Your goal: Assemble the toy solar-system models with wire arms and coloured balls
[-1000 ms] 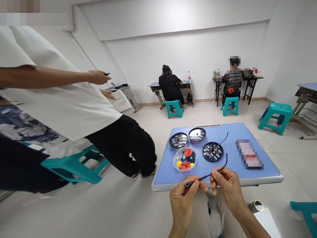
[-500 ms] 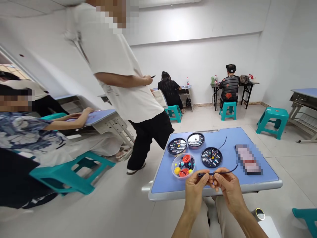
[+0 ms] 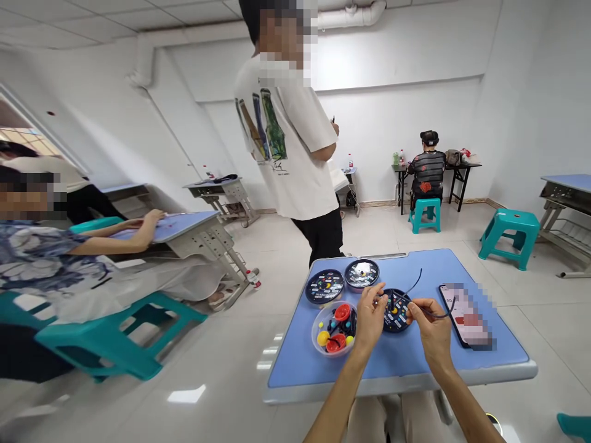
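My right hand (image 3: 429, 323) is closed, with thumb and finger pinching a thin dark curved rod (image 3: 444, 315) whose free end bends up to the right. Just left of the black printed disc (image 3: 398, 323) is my left hand (image 3: 370, 311). Its fingers are slightly apart, and nothing shows between them. An upright dark post stands on the disc, with another thin curved rod (image 3: 415, 280) reaching up and right from it. My fingers partly cover the disc's edges. Left of my left hand, a clear round tub (image 3: 314, 337) holds red half-shells, yellow and blue balls and dark sticks.
Two more round black-rimmed pieces, a printed disc (image 3: 325, 287) and a shiny one (image 3: 362, 273), lie at the back left of the blue desk (image 3: 295, 369). A phone (image 3: 466, 317) lies at the right. A person in a white shirt (image 3: 295, 141) stands beyond the desk; others sit nearby.
My hands have moved forward from the desk's front edge to the disc and drawn apart. The rod has left my left hand and stays in my right. The standing person has moved right.
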### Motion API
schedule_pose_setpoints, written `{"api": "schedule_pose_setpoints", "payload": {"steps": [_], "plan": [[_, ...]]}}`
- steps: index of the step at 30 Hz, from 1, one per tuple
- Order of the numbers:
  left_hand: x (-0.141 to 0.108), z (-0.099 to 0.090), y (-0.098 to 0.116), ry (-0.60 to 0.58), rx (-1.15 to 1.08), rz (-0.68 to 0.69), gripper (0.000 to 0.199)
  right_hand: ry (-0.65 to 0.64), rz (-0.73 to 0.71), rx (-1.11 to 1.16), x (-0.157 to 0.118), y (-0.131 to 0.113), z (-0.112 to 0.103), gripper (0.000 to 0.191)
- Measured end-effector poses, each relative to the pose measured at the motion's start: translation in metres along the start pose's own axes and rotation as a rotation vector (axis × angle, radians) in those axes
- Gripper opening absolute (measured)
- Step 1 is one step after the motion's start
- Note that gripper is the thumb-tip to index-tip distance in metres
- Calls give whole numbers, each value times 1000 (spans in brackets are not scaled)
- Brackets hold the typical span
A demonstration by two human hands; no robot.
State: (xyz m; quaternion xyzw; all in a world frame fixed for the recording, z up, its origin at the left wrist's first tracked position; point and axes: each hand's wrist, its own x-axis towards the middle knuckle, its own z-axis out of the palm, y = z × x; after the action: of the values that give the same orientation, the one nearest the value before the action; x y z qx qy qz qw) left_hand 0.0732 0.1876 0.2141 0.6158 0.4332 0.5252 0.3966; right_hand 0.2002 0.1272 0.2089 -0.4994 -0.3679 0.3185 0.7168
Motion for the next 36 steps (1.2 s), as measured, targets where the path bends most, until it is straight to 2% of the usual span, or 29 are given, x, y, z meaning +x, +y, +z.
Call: {"api": "schedule_pose_setpoints", "payload": {"steps": [5, 11, 18, 31, 36], "plan": [[5, 9, -8, -78, 5, 35, 30, -4, -3, -22, 2, 4, 0, 22], [10, 16, -9, -78, 25, 56, 25, -7, -24, -48, 2, 4, 0, 21], [12, 15, -6, -58, 63, 91, 22, -15, -63, -67, 3, 2, -1, 19], [14, 17, -9, -77, 111, 117, 22, 2, -17, -112, 0, 8, -3, 21], [15, 15, -9, -111, 138, 114, 22, -17, -114, -197, -4, 12, -5, 18]]}}
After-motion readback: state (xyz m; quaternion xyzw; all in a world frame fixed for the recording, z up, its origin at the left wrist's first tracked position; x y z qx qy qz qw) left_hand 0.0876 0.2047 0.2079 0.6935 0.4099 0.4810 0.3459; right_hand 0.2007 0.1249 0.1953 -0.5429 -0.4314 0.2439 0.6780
